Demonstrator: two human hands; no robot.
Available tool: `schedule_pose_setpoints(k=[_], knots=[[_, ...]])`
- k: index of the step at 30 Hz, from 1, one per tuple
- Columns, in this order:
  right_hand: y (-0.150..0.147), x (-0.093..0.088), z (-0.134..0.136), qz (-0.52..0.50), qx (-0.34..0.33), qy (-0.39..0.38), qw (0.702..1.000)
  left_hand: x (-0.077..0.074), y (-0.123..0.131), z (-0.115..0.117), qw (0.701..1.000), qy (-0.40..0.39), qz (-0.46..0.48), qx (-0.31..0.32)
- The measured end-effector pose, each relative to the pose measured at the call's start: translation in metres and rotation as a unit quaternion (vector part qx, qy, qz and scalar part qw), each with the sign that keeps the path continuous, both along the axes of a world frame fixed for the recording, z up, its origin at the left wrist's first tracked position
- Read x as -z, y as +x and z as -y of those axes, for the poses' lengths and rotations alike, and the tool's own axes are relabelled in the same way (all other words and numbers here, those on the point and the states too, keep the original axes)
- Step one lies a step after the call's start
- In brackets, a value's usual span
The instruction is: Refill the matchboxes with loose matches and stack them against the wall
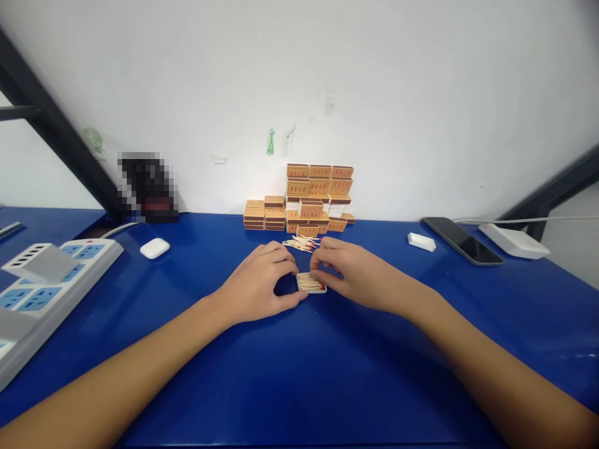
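Note:
A small white matchbox tray (312,291) lies on the blue table, filled with matches (309,282) whose red heads point right. My left hand (259,277) grips the tray's left end between thumb and fingers. Curled over the tray's right end is my right hand (344,268), its thumb and fingertips closed at the match heads; whatever they pinch is hidden. Just behind the tray, a loose pile of matches (301,243) lies close to the right hand's fingers.
Behind the pile, yellow matchboxes (319,186) are stacked against the wall, with a lower stack (264,215) beside them. A power strip (60,284) and a white earbud case (155,248) are left. A phone (461,240), a small white object (421,241) and a white box (513,241) are right.

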State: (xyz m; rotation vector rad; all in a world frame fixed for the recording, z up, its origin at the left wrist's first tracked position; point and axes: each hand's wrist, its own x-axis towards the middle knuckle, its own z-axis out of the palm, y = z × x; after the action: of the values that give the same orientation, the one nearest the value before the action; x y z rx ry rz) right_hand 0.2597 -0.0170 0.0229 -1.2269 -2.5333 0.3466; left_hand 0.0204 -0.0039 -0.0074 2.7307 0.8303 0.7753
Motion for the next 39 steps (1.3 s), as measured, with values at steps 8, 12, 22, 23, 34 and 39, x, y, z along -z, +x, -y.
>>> schedule_pose_setpoints(k=[8, 12, 22, 23, 34, 39], knots=[[0.021, 0.016, -0.035, -0.018, 0.117, 0.077, 0.99, 0.0, 0.0, 0.001, 1.0, 0.006, 0.03, 0.006], [0.01, 0.026, -0.047, -0.044, 0.105, 0.096, 0.989, 0.001, 0.001, 0.002, 1.0, -0.007, 0.024, 0.002], [-0.028, 0.016, -0.07, 0.001, 0.04, 0.054, 0.998, 0.004, -0.001, 0.0, 1.0, -0.003, 0.018, -0.018], [-0.031, 0.015, -0.072, 0.015, 0.04, 0.053, 0.998, 0.005, -0.001, 0.0, 1.0, -0.004, 0.018, -0.02], [-0.033, 0.006, -0.061, 0.092, 0.051, 0.008, 0.994, 0.006, -0.002, 0.0, 1.0, 0.009, 0.024, -0.008], [-0.009, 0.007, -0.043, 0.075, 0.041, -0.022, 0.996, 0.005, -0.001, 0.0, 1.0, 0.01, 0.016, -0.006]])
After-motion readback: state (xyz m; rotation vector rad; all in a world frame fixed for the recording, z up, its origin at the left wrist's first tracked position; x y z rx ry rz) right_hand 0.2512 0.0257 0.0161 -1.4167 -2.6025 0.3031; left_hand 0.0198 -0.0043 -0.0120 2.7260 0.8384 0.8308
